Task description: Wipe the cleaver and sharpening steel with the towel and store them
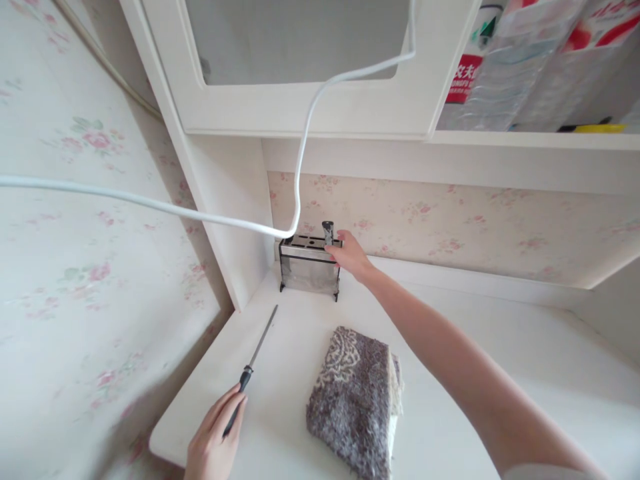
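Observation:
My left hand (215, 433) is closed around the black handle of a sharpening steel (261, 343). The long grey rod points up and away over the white table, its tip short of a knife block (310, 273). This block has clear-looking sides, a slotted metal top and black feet, and stands at the back left. My right hand (353, 255) reaches forward and grips the block's right end at the top, thumb in front and fingers behind. Close by the fingertips, a dark knife-like handle (328, 232) sticks up from the top; its lower part is hidden.
A folded grey-brown patterned cloth (350, 400) lies on the white table (280, 440) between my arms. A white cable (200, 215) hangs across the view in front of the block. Above is a white cabinet (300, 110); packs of bottles (515, 73) fill its right shelf.

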### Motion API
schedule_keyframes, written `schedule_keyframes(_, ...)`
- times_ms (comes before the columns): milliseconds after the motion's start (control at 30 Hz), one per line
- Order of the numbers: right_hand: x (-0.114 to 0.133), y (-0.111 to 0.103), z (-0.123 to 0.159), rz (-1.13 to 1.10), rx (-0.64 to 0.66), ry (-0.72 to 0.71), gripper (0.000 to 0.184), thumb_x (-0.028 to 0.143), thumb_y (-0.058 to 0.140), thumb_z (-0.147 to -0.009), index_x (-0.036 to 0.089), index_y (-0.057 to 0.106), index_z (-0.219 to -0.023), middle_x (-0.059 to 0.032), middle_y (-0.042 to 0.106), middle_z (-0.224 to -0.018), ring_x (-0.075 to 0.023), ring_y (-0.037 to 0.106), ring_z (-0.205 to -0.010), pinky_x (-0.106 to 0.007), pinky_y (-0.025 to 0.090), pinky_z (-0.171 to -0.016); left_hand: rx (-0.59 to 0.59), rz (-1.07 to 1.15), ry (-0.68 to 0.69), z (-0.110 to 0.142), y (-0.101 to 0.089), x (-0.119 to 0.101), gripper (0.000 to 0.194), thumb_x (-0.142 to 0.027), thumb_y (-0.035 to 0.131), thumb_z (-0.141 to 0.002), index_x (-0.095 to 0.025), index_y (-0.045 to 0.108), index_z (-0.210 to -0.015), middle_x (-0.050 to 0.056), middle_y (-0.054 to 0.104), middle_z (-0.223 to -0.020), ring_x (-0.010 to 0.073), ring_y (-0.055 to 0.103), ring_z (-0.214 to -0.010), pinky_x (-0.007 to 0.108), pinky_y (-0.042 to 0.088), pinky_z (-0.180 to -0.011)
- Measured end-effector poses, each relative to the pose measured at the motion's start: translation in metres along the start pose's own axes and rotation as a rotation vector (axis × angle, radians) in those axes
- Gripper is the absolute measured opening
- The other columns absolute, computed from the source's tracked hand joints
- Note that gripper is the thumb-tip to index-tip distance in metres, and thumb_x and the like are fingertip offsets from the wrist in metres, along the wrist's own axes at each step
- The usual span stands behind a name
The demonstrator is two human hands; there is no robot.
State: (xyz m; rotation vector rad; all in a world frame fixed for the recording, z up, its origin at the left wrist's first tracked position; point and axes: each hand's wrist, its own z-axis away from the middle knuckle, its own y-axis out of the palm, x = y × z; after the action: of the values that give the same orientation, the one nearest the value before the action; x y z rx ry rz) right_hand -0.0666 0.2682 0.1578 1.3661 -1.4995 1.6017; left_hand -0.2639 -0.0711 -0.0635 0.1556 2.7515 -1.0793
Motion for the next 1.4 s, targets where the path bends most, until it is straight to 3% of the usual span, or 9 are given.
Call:
schedule_keyframes(100,0.009,0.002,-0.023,0.011,0.013,-0.011,0.071,0.032,0.068,-0.075,0.017,0.037,-0.137,-0.0194,0.045,-0.136,-0.0094,0.062,-0.064,-0.021,0.05,-0.051,0.0,-0.037,-0.084,-0.002,0.007,0.002,0.016,-0.026,0.05,-0.092,-0.02,0.06,-0.103,0.008,0.069,-0.104,0.0208,0.069,-0.091,0.031,0.055,-0.08)
schedule_keyframes(233,0.011,0.006,-0.041,0.01,0.048,-0.015,0.043,0.021,0.071,-0.076,0.011,0.054,-0.114,-0.0155,0.061,-0.111,-0.0098,0.063,-0.063,-0.023,0.054,-0.058,0.012,-0.04,-0.11,-0.004,0.009,0.004,0.017,-0.026,0.047,-0.093,-0.019,0.059,-0.102,0.009,0.067,-0.103,0.0205,0.068,-0.091,0.031,0.054,-0.081)
schedule_keyframes(400,0.025,0.0,-0.056,-0.027,0.083,-0.043,0.023,0.009,0.073,-0.073,0.008,0.058,-0.091,-0.0058,0.061,-0.083,-0.0091,0.062,-0.061,-0.026,0.058,-0.063,0.054,-0.009,-0.139,-0.005,0.005,0.004,0.015,-0.025,0.049,-0.092,-0.02,0.058,-0.103,0.009,0.065,-0.105,0.0201,0.067,-0.093,0.03,0.052,-0.082)
schedule_keyframes(800,0.111,-0.075,-0.04,-0.243,0.096,-0.372,0.014,0.011,0.065,-0.084,0.013,0.058,-0.096,0.0022,0.059,-0.08,-0.0086,0.066,-0.071,-0.033,0.057,-0.082,0.064,-0.015,-0.163,0.003,0.01,0.007,0.015,-0.024,0.051,-0.09,-0.021,0.058,-0.104,0.008,0.065,-0.108,0.0209,0.065,-0.096,0.031,0.05,-0.086)
schedule_keyframes(933,0.118,-0.075,-0.011,-0.194,0.08,-0.528,0.02,0.018,0.066,-0.084,0.016,0.06,-0.103,0.0003,0.063,-0.091,-0.0088,0.067,-0.07,-0.028,0.059,-0.076,0.067,-0.014,-0.171,0.0,0.008,0.004,0.015,-0.024,0.051,-0.09,-0.02,0.058,-0.103,0.009,0.065,-0.107,0.0211,0.065,-0.095,0.031,0.05,-0.085)
schedule_keyframes(1067,0.106,-0.053,0.045,-0.106,-0.032,-0.665,0.026,0.023,0.064,-0.084,0.019,0.061,-0.11,-0.0011,0.065,-0.098,-0.0102,0.067,-0.07,-0.025,0.059,-0.069,0.053,-0.031,-0.181,-0.003,0.007,0.002,0.015,-0.024,0.053,-0.089,-0.019,0.058,-0.103,0.009,0.065,-0.105,0.0221,0.064,-0.095,0.034,0.049,-0.088)
schedule_keyframes(1133,0.092,-0.038,0.079,-0.036,-0.065,-0.756,0.027,0.022,0.061,-0.085,0.022,0.062,-0.112,-0.0024,0.066,-0.099,-0.0136,0.068,-0.078,-0.028,0.06,-0.073,0.054,-0.045,-0.189,-0.004,0.007,0.002,0.016,-0.024,0.054,-0.089,-0.019,0.059,-0.103,0.01,0.064,-0.104,0.0224,0.063,-0.094,0.035,0.049,-0.088)
schedule_keyframes(1267,0.052,-0.009,0.141,0.12,-0.03,-1.108,0.036,0.009,0.052,-0.087,0.027,0.059,-0.118,-0.0046,0.066,-0.113,-0.0165,0.064,-0.103,-0.031,0.057,-0.087,0.058,-0.07,-0.193,-0.002,0.008,0.002,0.017,-0.025,0.052,-0.09,-0.018,0.059,-0.103,0.01,0.064,-0.105,0.0223,0.063,-0.095,0.036,0.049,-0.089)
schedule_keyframes(1400,0.007,0.023,0.18,0.149,0.091,-1.155,0.047,0.005,0.045,-0.087,0.024,0.049,-0.129,-0.0076,0.065,-0.116,-0.0133,0.065,-0.101,-0.022,0.058,-0.077,0.057,-0.082,-0.212,-0.002,0.007,0.0,0.015,-0.025,0.051,-0.09,-0.019,0.06,-0.101,0.009,0.064,-0.106,0.0219,0.063,-0.097,0.036,0.049,-0.09)
